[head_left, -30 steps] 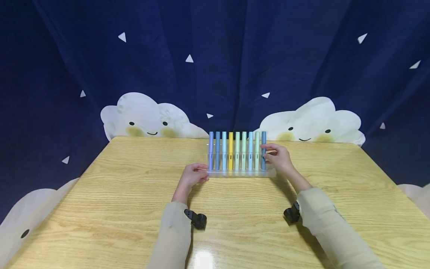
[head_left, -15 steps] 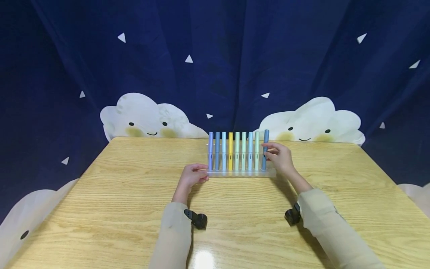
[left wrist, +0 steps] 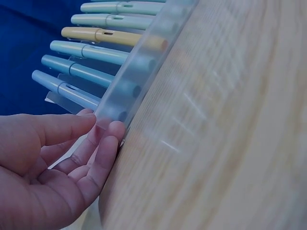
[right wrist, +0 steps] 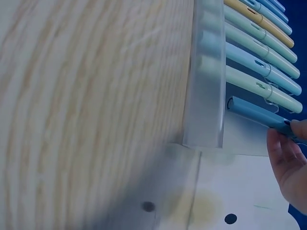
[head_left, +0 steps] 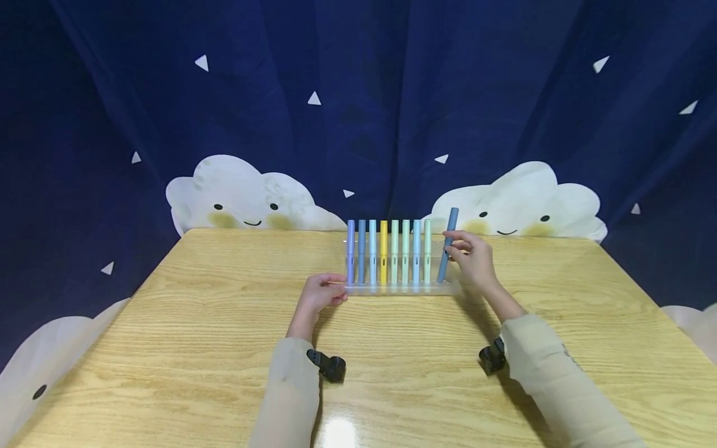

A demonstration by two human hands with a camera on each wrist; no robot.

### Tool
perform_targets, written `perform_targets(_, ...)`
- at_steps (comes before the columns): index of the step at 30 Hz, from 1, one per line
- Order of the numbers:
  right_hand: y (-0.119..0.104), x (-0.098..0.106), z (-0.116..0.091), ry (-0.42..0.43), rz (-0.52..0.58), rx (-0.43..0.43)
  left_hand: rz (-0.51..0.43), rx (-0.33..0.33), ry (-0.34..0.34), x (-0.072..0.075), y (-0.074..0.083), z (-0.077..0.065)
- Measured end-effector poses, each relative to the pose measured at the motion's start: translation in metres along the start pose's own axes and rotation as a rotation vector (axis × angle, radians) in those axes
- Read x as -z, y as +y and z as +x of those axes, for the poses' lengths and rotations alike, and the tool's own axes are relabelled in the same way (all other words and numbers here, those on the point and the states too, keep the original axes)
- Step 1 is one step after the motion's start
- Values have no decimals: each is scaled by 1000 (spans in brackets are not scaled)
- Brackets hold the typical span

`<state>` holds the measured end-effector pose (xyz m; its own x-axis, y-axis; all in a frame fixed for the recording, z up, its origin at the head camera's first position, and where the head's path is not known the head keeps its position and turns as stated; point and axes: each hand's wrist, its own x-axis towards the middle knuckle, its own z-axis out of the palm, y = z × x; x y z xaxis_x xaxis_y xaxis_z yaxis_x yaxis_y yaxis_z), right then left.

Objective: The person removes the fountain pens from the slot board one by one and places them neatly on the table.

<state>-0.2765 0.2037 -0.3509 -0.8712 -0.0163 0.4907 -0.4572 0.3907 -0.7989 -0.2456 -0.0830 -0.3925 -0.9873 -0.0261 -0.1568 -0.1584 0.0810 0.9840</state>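
Note:
A clear pen stand (head_left: 400, 290) holds a row of capped pens upright near the far side of the table. My left hand (head_left: 322, 292) grips the stand's left end, thumb and fingers around its corner in the left wrist view. Leaning to the right, a dark blue pen (head_left: 452, 218) is pinched by my right hand (head_left: 475, 258) at the stand's right end. Its bottom end (right wrist: 233, 104) shows above the stand's base in the right wrist view. Beside it stands a pale green pen (head_left: 428, 242); a yellow pen (head_left: 383, 249) and a purple pen (head_left: 351, 242) are further left.
The wooden table (head_left: 403, 373) spreads out in front of the stand. Behind its far edge hangs a navy curtain (head_left: 358, 124) with clouds and triangles. A small black camera (head_left: 333, 368) sits on each wrist.
My right hand has raised the dark blue pen out of its upright place in the stand and tilted it to the right. The left hand stays where it was.

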Motion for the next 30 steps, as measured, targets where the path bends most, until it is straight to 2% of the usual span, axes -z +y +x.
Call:
perform_targets(9,-2,9,0,26,14,12,-13,2,-2,0,-1,0)
perform_targets(19,4,22,1,11,-40,-1,-21,6,-3,0,0,0)
perform_targets(25,8,29,0,-36,-86,9,-20,3,-4,1,-1,0)
perform_targets(30,13,33,-1,-75,-112,-19,-29,-8,-11,1,-1,0)
